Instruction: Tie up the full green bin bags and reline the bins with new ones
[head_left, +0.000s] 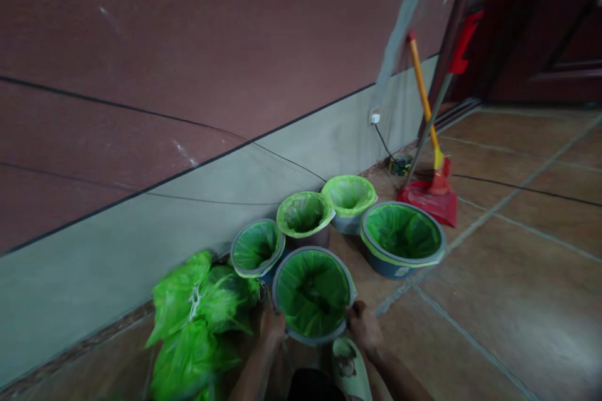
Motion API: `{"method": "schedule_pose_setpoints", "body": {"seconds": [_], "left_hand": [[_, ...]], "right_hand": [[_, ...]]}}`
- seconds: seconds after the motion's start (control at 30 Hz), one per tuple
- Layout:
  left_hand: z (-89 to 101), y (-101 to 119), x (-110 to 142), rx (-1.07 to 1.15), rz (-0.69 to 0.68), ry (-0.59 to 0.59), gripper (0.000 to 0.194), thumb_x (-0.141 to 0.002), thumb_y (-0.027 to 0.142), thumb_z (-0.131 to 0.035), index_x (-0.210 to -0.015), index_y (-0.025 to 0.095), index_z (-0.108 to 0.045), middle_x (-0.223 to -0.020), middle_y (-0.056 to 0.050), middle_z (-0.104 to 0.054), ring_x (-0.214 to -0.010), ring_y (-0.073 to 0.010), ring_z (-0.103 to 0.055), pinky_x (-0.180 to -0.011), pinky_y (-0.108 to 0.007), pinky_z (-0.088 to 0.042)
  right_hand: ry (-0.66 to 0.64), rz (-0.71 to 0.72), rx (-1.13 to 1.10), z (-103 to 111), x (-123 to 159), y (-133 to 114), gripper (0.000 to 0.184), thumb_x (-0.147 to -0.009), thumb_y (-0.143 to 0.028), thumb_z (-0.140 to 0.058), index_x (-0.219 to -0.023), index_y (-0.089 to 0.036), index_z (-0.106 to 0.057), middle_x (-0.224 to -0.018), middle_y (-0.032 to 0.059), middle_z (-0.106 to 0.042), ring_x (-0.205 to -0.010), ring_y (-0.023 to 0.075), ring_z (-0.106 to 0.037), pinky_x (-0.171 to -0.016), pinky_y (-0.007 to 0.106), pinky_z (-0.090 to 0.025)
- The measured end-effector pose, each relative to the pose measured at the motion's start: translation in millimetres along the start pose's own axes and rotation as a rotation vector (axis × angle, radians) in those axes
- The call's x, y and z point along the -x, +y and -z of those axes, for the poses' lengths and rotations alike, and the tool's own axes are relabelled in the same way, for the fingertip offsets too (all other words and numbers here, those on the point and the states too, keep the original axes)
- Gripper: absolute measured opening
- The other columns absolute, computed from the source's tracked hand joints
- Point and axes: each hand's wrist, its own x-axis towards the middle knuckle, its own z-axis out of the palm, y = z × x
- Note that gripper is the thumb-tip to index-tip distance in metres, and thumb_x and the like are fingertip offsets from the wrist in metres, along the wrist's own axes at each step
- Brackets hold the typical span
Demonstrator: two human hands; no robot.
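Handling the front bin [314, 340] at bottom center of frame, standing on the tile floor [493, 288], its green liner [313, 294] hanging open inside. Right hand [365, 328] is pinching the edge on the bin's right side; can't tell if it's catching liner only or rim too. Left hand [273, 326] is sitting at the left side, fingers curling in, but blur and shadow are hiding the tips, so can't tell what they're closing on.

Technique, my read: hands are sitting nearly opposite, so pulling evenly is helping the bin stay level. Thin film, likely tearing if tugged hard; working it in small moves around the rim is safer. Watch the slipper [350, 373], it's crowding the near rim.

Nearby: small blue bin [278, 270], brown bin [316, 239] and pale bin [348, 225] are lining up behind along the wall [202, 207]; wide blue bin [388, 268] is standing to the right. Knotted green bags [181, 288] are lying lower left. Red dustpan [426, 203] is resting upper right.
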Motion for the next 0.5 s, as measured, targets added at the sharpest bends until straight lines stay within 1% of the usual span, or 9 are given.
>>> {"method": "schedule_pose_setpoints", "body": {"seconds": [0.07, 0.13, 0.2, 0.3, 0.4, 0.5], "left_hand": [[-15.5, 7.9, -8.4, 0.061, 0.034, -0.009, 0.020, -0.072, 0.019, -0.067, -0.092, 0.019, -0.063, -0.076, -0.005, -0.069, -0.067, -0.0213, -0.068, -0.060, -0.034, -0.056], [-29.4, 12.0, -15.0, 0.130, 0.063, -0.044, 0.024, -0.074, 0.019, -0.067, -0.098, 0.020, -0.062, -0.082, -0.005, -0.070, -0.069, -0.0193, -0.068, -0.063, -0.033, -0.056], [-42.2, 11.6, -20.7, 0.160, 0.080, -0.074, 0.032, -0.075, 0.018, -0.067, -0.106, 0.021, -0.061, -0.083, -0.005, -0.070, -0.067, -0.0176, -0.067, -0.065, -0.033, -0.056], [-57.6, 5.3, -28.0, 0.171, 0.111, -0.092, 0.046, -0.076, 0.021, -0.068, -0.121, 0.019, -0.055, -0.079, -0.004, -0.068, -0.060, -0.0149, -0.064, -0.066, -0.033, -0.056], [-64.5, -0.2, -33.5, 0.187, 0.131, -0.103, 0.047, -0.078, 0.027, -0.068, -0.122, 0.017, -0.055, -0.075, -0.003, -0.066, -0.056, -0.0124, -0.060, -0.067, -0.031, -0.055], [-62.9, -1.9, -36.0, 0.210, 0.180, -0.103, 0.048, -0.080, 0.030, -0.067, -0.124, 0.018, -0.054, -0.079, -0.003, -0.068, -0.059, -0.0127, -0.062, -0.069, -0.030, -0.054]], "right_hand": [[0.043, 0.042, -0.048, 15.7, -11.0, -1.7, 0.013, -0.079, -0.030, -0.050, -0.071, -0.022, -0.055, -0.063, 0.0048, -0.064, -0.061, 0.0196, -0.062, -0.056, 0.028, -0.041], [0.076, 0.043, -0.097, 26.0, -20.3, 2.7, 0.016, -0.077, -0.035, -0.051, -0.069, -0.022, -0.054, -0.059, 0.0036, -0.062, -0.057, 0.0193, -0.060, -0.054, 0.028, -0.041], [0.087, -0.018, -0.168, 30.6, -26.7, 15.5, 0.019, -0.075, -0.040, -0.052, -0.070, -0.023, -0.054, -0.058, 0.0026, -0.061, -0.054, 0.0190, -0.060, -0.052, 0.028, -0.043], [0.076, -0.139, -0.284, 31.2, -30.7, 40.9, 0.024, -0.073, -0.047, -0.054, -0.072, -0.023, -0.055, -0.058, 0.0027, -0.062, -0.052, 0.0192, -0.061, -0.050, 0.028, -0.045], [0.044, -0.183, -0.293, 31.8, -30.6, 52.5, 0.028, -0.072, -0.050, -0.056, -0.069, -0.022, -0.056, -0.056, 0.0030, -0.062, -0.050, 0.0187, -0.061, -0.049, 0.029, -0.046], [-0.010, -0.202, -0.272, 34.7, -29.2, 47.0, 0.028, -0.073, -0.049, -0.057, -0.067, -0.021, -0.057, -0.055, 0.0034, -0.063, -0.051, 0.0176, -0.061, -0.050, 0.028, -0.048]]}}
